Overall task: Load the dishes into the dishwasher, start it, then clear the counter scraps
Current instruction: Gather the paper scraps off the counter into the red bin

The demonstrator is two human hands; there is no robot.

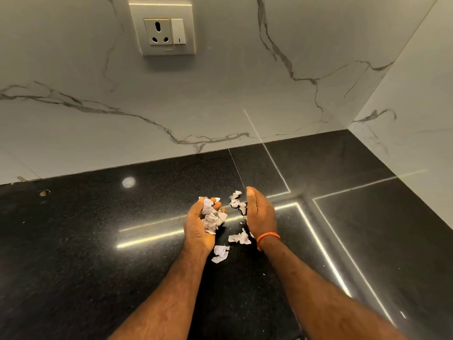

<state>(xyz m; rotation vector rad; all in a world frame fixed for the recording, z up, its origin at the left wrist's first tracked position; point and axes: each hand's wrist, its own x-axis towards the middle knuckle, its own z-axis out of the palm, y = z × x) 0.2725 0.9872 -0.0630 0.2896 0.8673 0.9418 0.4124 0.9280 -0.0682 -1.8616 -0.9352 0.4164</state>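
Observation:
Torn white paper scraps lie on the black granite counter (98, 241). My left hand (198, 229) curls round a bunch of scraps (212, 217), its fingers cupped over them. My right hand (259, 214) stands on its edge on the counter with straight fingers, palm facing left, just right of loose scraps (237, 201). More loose scraps lie between my wrists (239, 238) and below my left wrist (220, 252). An orange band circles my right wrist.
A white marble-pattern wall (220, 94) backs the counter and turns a corner at the right (404, 119). A wall socket with a switch (163, 30) sits high on it. A small brown speck (44, 192) lies at the counter's far left.

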